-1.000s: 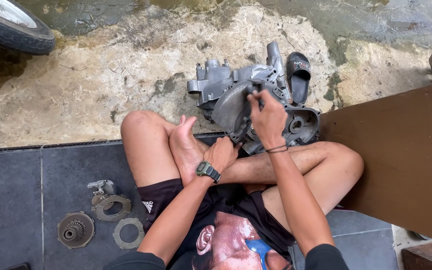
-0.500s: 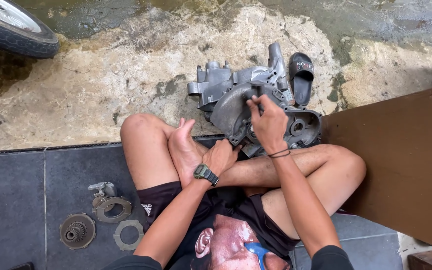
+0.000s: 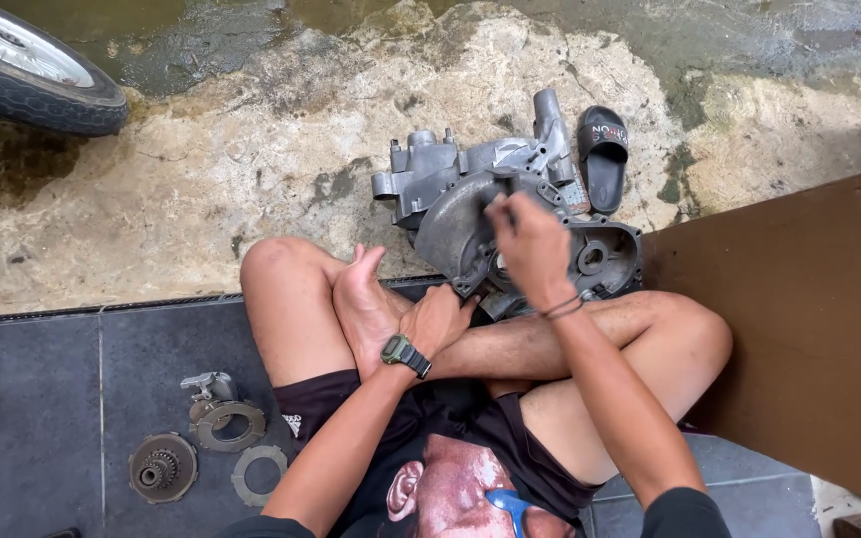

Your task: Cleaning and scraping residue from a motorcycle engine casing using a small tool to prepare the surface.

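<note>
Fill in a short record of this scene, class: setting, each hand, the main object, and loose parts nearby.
Setting: person seated cross-legged on dark floor tiles
Left hand: on lower edge of grey engine casing
Right hand: on casing's front, blurred; grip unclear
Behind casing: black sandal
Loose parts: gear hub, ring plates
Far left: tyre

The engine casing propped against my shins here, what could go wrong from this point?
1. The engine casing rests on edge at the tile step; it might tip onto the bare foot.
2. The left hand steadies only its lower rim, so the right hand working on top could shift it.
3. The loose clutch parts could be kicked.
</note>
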